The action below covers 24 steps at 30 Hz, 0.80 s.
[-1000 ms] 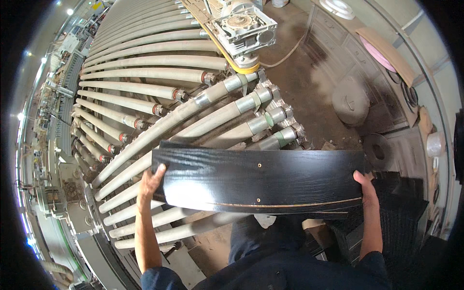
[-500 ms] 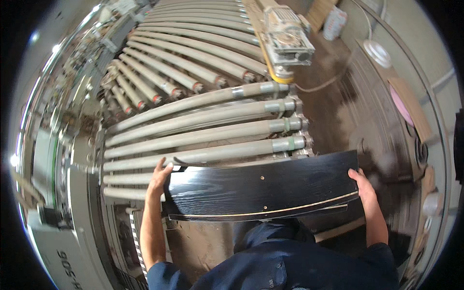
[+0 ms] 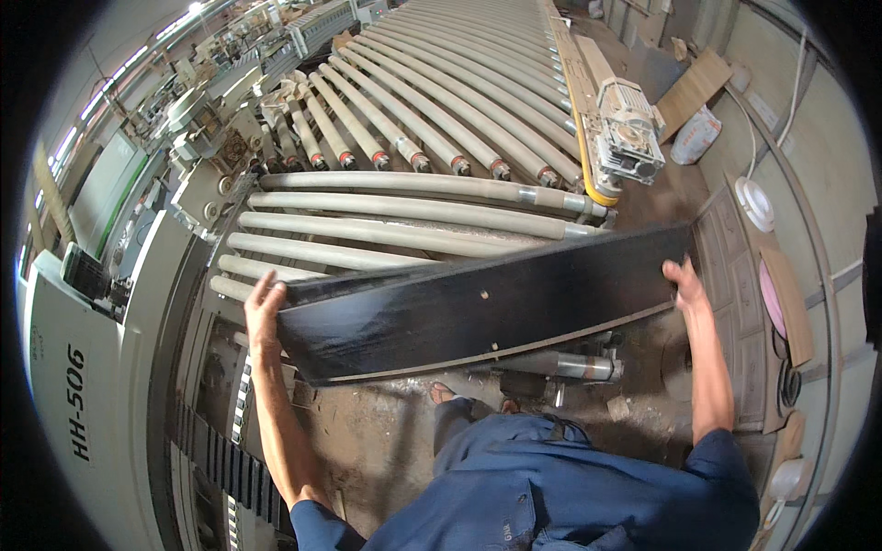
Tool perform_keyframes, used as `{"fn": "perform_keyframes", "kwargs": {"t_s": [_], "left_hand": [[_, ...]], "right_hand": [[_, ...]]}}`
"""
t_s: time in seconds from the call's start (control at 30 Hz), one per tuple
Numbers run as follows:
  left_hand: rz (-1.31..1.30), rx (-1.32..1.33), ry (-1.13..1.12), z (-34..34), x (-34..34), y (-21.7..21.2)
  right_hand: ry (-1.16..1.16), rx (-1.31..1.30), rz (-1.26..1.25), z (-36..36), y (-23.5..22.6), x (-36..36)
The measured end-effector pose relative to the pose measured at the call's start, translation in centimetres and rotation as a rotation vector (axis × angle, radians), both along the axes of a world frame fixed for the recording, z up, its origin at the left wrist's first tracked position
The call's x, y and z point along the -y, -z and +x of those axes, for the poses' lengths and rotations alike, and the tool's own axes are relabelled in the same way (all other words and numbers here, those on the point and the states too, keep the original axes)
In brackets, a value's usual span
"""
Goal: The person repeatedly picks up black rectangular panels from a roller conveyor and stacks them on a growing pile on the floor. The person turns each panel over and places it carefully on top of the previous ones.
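Observation:
A long black wood-grain panel [image 3: 413,317] spans the space in front of me, its right end raised higher than its left. Two small holes show on its face, and a pale line runs along its near edge. My left hand [image 3: 264,310] grips the left end, with the thumb toward the upper corner. At the opposite end, my right hand [image 3: 684,283] is closed on the short edge. Another dark edge shows just behind the panel's upper left side; I cannot tell whether it is a second panel. Most fingers are hidden behind the ends.
Beyond the panel lies a roller conveyor [image 3: 386,225], curving away to more rollers. A motor [image 3: 629,129] is mounted at its right side. A pale machine housing [image 3: 83,367] and a black toothed track [image 3: 216,455] stand on my left. Dark stacked boards [image 3: 721,243] lean at the right.
My view has swung, so the conveyor sits farther right and more floor shows. Between my hands the panel has tilted, its right end now higher. Both hands keep their hold.

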State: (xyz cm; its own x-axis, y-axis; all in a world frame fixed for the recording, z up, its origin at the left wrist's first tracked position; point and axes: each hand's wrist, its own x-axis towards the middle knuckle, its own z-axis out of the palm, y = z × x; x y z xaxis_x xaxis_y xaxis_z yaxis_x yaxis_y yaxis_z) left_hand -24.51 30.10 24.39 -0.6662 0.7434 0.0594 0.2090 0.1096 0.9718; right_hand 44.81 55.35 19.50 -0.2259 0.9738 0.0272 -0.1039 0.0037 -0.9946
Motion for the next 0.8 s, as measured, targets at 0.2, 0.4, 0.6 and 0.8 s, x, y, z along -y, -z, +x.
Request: {"fn": "perform_keyframes", "kwargs": {"t_s": [0.2, 0.4, 0.6, 0.8], "left_hand": [[0.419, -0.193, -0.230, -3.2, 2.0, 2.6], [0.423, -0.369, -0.341, 0.9, 6.5, 9.2], [0.416, 0.090, -0.312, 3.8, 7.0, 8.7], [0.326, 0.053, -0.330, 4.7, 11.2, 12.1]], "right_hand": [[-0.491, -0.063, 0.014, -8.7, -2.4, -15.4], [-0.642, -0.005, 0.037, -18.0, 0.2, -19.7], [-0.663, -0.021, 0.072, -19.5, 0.9, -20.0], [-0.699, -0.120, 0.086, -19.5, 2.3, -20.2]]}}
